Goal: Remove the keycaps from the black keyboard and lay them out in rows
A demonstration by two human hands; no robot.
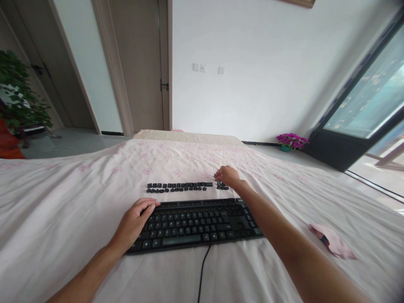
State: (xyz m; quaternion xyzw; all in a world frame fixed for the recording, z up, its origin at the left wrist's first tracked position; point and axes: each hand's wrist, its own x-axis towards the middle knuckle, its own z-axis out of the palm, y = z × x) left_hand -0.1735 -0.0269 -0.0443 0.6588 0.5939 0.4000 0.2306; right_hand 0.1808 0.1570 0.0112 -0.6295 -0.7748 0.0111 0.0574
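Note:
A black keyboard (186, 223) lies on the bed with its cable toward me; some keys along its top row and right side are off. My left hand (139, 214) grips its upper left corner, fingers over the back edge and thumb on top. Beyond the keyboard, two rows of loose black keycaps (179, 185) are lined up on the sheet. My right hand (227, 175) is past the keyboard's right half, fingers pinched on a small black keycap (215, 175), mostly hidden by them. Just below that hand sits a small group of keycaps (222, 187).
A pink cloth (334, 242) lies on the patterned bedsheet (94, 189) at the right. The black cable (203, 269) runs toward me. Farther off are a potted plant (22, 92), a door (137, 63), and purple flowers (292, 141) by the glass door.

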